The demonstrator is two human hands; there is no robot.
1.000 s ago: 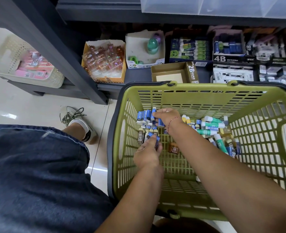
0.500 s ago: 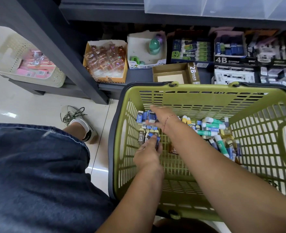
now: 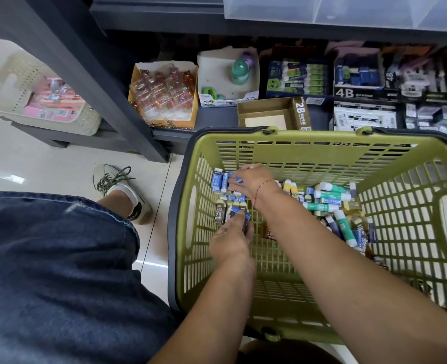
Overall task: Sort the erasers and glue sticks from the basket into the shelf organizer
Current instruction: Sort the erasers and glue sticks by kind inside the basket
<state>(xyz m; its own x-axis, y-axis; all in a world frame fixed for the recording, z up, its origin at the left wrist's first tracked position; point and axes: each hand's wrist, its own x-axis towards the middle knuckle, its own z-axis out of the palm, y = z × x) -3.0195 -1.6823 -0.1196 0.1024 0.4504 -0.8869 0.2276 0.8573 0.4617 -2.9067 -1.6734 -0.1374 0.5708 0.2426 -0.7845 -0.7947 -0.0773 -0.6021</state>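
A green plastic basket [image 3: 322, 151] stands on the floor in front of the low shelf. Blue-sleeved erasers [image 3: 218, 179] stand in a row at its far left corner, with 2B erasers [image 3: 219, 212] just in front. Green and white glue sticks [image 3: 330, 197] lie heaped at the right. My right hand [image 3: 253, 178] reaches across to the blue row, its fingers curled round one blue eraser. My left hand [image 3: 231, 241] holds a small stack of blue erasers [image 3: 240, 212] against its fingertips.
On the shelf stand an empty brown 2B box [image 3: 268, 114], a white box with green bottles [image 3: 227, 74], an orange box of clear packets [image 3: 164, 95], glue-stick boxes [image 3: 298, 77] and 4B eraser boxes [image 3: 358, 74]. A cream basket [image 3: 20, 82] sits at the left. My shoe [image 3: 122, 190] rests beside the basket.
My right hand has moved further left and forward onto the row of blue erasers. My left hand has stayed in place with its stack.
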